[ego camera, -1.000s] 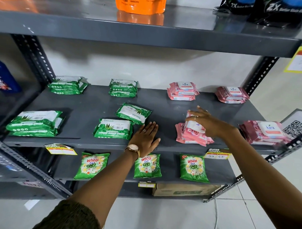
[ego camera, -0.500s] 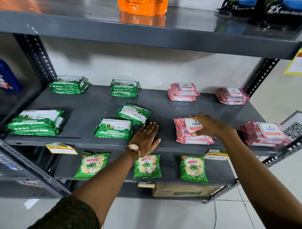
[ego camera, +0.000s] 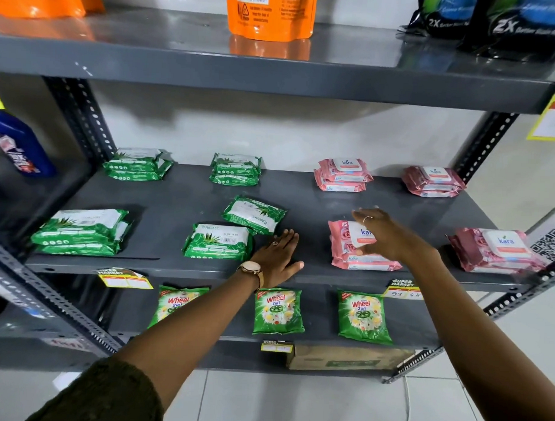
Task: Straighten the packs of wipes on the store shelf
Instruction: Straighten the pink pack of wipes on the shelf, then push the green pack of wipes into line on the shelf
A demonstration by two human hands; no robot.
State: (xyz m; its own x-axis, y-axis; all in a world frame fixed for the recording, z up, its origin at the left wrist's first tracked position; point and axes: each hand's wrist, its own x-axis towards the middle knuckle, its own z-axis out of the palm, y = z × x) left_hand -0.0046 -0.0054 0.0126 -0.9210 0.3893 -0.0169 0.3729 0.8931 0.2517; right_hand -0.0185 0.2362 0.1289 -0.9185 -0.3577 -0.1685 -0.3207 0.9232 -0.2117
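Left hand (ego camera: 276, 257) flat on shelf (ego camera: 175, 203); right hand (ego camera: 384, 236) spread over pink pack (ego camera: 347, 244).

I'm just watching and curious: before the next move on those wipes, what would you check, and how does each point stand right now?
1. Front pink stack squared to the shelf edge: ok, roughly.
2. Right hand free: ok, open over that stack, gripping nothing; contact cannot tell, it is blurred.
3. Left hand free: ok, flat on the shelf, beside the front green pack.
4. Tilted green pack straight: not ok, it lies skewed, a corner overlapping the front green pack.
5. Back-row stacks tidy: ok.
6. Far-right pink stack aligned: not ok, slightly angled.
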